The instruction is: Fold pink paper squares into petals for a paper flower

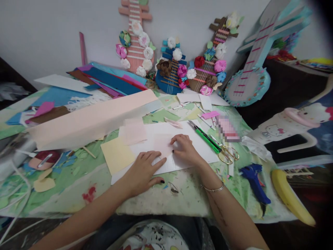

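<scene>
My left hand (143, 170) lies flat with fingers stretched out, pressing on a white sheet (192, 139) and the lower edge of a small pale pink paper piece (162, 144). My right hand (184, 147) rests curled on the same pink piece, fingertips pressing its top and right edge. A cream-yellow paper square (116, 154) lies just left of my left hand. Another pale pink square (134, 132) sits above it.
A green utility knife (205, 137) and gold-handled scissors (227, 152) lie right of my right hand. A blue glue gun (253, 180) and a banana (288, 196) sit at the table's right edge. Paper guitars with flowers (171, 69) lean on the wall. A long pink sheet (88, 119) lies left.
</scene>
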A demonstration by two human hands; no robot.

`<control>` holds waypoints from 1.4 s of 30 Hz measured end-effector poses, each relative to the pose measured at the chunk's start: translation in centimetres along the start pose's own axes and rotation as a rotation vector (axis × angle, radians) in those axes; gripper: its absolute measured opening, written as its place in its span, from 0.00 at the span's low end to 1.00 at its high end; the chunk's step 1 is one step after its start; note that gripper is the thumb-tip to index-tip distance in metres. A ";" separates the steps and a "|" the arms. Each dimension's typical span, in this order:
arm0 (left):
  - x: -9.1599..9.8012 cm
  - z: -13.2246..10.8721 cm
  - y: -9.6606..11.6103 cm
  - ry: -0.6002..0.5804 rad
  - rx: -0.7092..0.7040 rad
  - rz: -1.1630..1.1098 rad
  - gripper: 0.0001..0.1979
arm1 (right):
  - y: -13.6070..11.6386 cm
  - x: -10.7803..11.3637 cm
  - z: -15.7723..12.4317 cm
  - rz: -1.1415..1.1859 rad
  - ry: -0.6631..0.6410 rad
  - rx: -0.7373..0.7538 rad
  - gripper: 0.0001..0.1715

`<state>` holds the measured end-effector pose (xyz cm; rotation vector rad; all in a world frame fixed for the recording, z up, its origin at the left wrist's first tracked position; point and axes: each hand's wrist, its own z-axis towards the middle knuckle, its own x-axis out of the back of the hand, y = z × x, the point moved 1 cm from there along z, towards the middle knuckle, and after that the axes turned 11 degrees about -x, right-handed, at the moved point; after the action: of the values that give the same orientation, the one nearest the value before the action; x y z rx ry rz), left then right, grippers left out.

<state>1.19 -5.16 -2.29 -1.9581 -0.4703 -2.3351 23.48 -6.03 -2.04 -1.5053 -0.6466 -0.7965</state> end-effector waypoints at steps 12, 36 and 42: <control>0.0 0.5 0.2 0.012 0.022 -0.010 0.31 | -0.8 -0.9 -0.2 -0.024 -0.003 -0.017 0.19; 0.1 -0.9 0.2 0.096 -0.059 -0.040 0.24 | 0.1 0.0 0.1 0.025 0.064 0.057 0.14; -0.1 -1.1 -0.3 0.043 -0.096 0.003 0.29 | -2.6 0.5 -2.6 -0.070 0.037 0.366 0.14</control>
<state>0.06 -5.21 -2.61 -1.9413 -0.3592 -2.4360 21.43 -8.37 -0.08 -1.1386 -0.7748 -0.7125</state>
